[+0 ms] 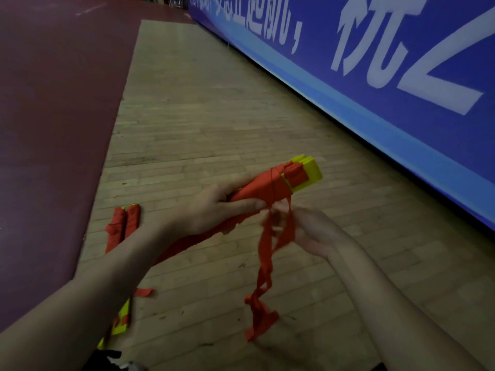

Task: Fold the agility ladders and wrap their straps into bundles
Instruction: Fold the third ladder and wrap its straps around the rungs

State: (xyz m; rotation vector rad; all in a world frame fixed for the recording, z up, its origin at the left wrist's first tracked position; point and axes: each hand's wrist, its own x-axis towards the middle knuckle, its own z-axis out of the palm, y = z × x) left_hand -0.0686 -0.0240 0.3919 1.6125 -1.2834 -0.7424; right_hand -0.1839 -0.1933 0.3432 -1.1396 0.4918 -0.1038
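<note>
A folded agility ladder (278, 183), yellow rungs stacked and wound in red strap, is held in the air above the wooden floor. My left hand (219, 210) grips its near end. Just right of it, my right hand (302, 231) pinches the loose red strap (265, 266), which hangs down from the bundle in a twisted loop with its end near the floor. Two finished red bundles (123, 226) lie side by side on the floor to the left. Another yellow and red ladder (122, 319) lies partly hidden under my left forearm.
A blue banner (375, 76) with white lettering runs along the right side. A dark red mat (53, 116) covers the floor on the left. A strip of wooden floor (201, 116) lies between them. A dark object (112, 357) shows at the bottom edge.
</note>
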